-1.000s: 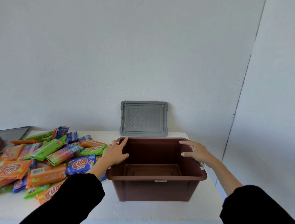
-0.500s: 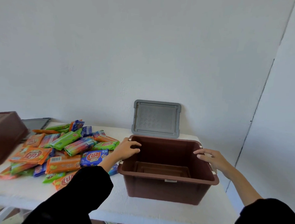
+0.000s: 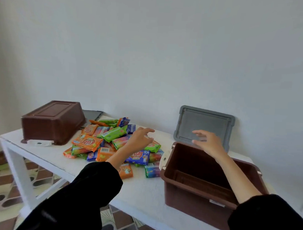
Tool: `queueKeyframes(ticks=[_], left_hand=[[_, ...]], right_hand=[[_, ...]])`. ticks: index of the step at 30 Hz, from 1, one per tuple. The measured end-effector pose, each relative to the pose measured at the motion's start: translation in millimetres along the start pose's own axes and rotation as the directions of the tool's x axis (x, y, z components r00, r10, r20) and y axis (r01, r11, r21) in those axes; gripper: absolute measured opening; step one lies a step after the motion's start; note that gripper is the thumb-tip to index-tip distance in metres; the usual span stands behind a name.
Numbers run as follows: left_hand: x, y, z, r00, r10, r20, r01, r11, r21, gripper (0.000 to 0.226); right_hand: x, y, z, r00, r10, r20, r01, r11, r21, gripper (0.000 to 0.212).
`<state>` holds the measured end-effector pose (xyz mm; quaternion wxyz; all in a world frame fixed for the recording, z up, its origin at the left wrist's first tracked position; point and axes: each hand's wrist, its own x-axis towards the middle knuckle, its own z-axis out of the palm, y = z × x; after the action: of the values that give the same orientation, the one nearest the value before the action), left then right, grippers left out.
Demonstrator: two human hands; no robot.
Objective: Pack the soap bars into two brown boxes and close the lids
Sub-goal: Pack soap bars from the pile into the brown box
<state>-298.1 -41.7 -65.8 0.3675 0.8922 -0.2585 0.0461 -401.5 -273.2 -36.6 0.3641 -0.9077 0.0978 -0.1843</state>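
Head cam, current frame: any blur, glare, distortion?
Head view: left hand and right hand look slightly blurred; print on the soap bars is partly legible; light is soft and even, with no glare; the table edge runs slanted across the frame; the left edge dims.

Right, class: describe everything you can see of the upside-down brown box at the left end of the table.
The upside-down brown box is dark, apparently plastic, and rectangular, with walls narrowing toward its base. It stands rim down on the white table, base uppermost, showing a raised rectangular panel. A white latch juts out at its near rim. A grey lid shows behind it, partly hidden. The soap bars are piled just to its right. Neither the left hand nor the right hand touches it.
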Motion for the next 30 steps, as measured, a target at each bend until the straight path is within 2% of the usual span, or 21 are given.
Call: queueKeyframes(ticks=[5, 8, 11, 14, 17, 19, 25, 30], left_hand=[[0, -69, -64, 0.995, -0.069, -0.076, 0.074, 0.995, 0.066, 0.037], [-1, -114, -96, 0.995, -0.089, -0.054, 0.095, 0.989, 0.117, 0.034], [-1, -153, -118, 0.994, -0.105, 0.013, 0.103, 0.987, 0.125, 0.036], [0, -188, -129, 0.982, -0.139, 0.125, 0.123, 0.984, 0.126, 0.050], [3, -217, -132, 0.949, -0.145, 0.281, 0.077, 0.968, 0.240, 0.067], [5, -228, -131, 0.931, -0.160, 0.327, 0.075, 0.963, 0.260, 0.072], [13, -244, -129, 0.950, -0.111, 0.291, 0.037, 0.968, 0.248, 0.066], [13, -244, -124, 0.973, -0.083, 0.215, 0.016, 0.954, 0.298, 0.068]], right_hand=[[53, -65, 81, 0.981, -0.131, 0.144, 0.129, 0.991, 0.024, 0.043], [78, -94, 132, 0.961, -0.177, 0.214, 0.174, 0.984, 0.034, 0.044], [96, -108, 178, 0.925, -0.204, 0.320, 0.203, 0.979, 0.035, 0.046], [109, -107, 214, 0.851, -0.220, 0.476, 0.266, 0.964, -0.030, 0.052], [118, -100, 235, 0.770, -0.188, 0.610, 0.293, 0.953, -0.076, 0.065], [120, -96, 241, 0.718, -0.172, 0.674, 0.332, 0.936, -0.115, 0.073], [130, -86, 246, 0.619, -0.177, 0.765, 0.452, 0.877, -0.162, 0.068], [137, -84, 250, 0.643, -0.171, 0.746, 0.497, 0.835, -0.237, 0.073]])
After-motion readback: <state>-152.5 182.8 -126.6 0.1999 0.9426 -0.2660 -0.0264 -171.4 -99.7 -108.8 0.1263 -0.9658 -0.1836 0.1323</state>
